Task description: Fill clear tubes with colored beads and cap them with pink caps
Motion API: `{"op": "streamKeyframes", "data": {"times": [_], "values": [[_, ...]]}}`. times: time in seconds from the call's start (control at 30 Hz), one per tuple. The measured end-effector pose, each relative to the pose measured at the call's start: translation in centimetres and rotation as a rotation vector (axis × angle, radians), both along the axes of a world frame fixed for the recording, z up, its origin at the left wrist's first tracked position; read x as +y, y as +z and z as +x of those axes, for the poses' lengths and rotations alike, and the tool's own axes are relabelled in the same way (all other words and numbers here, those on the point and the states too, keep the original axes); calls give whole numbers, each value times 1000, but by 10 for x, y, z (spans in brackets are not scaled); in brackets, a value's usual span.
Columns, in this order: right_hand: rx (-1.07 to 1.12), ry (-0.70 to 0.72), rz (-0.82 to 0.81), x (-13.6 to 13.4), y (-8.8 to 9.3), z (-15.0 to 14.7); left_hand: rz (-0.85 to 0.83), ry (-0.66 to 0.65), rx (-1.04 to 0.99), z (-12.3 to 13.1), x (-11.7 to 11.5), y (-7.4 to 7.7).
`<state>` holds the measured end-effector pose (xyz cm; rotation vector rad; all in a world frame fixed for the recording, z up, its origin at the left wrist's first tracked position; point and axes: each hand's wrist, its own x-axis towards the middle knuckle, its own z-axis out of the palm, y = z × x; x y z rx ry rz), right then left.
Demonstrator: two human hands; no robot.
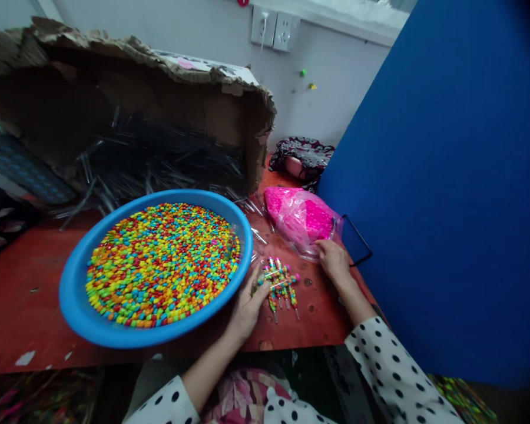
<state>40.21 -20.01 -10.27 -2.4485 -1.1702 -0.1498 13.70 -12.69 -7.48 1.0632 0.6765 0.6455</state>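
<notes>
A wide blue basin (73, 294) full of small multicoloured candies (163, 262) sits on the red table. My left hand (246, 307) rests at the basin's near right rim, fingers curled toward a small pile of clear tubes filled with candies (281, 284). Whether it grips a tube is unclear. My right hand (333, 259) reaches to the edge of a clear plastic bag of pink pieces (302, 219), its fingers bent and pinched at the bag's opening.
A torn cardboard box (128, 112) lying on its side holds several empty clear tubes (159, 165). A blue panel (446, 188) walls off the right side. A dark patterned pouch (302, 156) lies at the back. The table's front edge (115, 353) is close.
</notes>
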Motion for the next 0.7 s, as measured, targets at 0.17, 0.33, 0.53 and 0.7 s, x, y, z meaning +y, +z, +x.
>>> {"op": "streamKeyframes", "data": {"times": [0.17,0.33,0.53,0.7], "values": [[9,-9,-122,3,-3,15,35,-67,-46,4,-1,-3],[88,-70,322,-6,10,-1,-7,-72,24,6,-6,-6],[873,243,551,-6,31,-71,8,-137,85,9,-10,-2],[946,369,521,0,42,-107,150,-134,98,8,-12,1]]}}
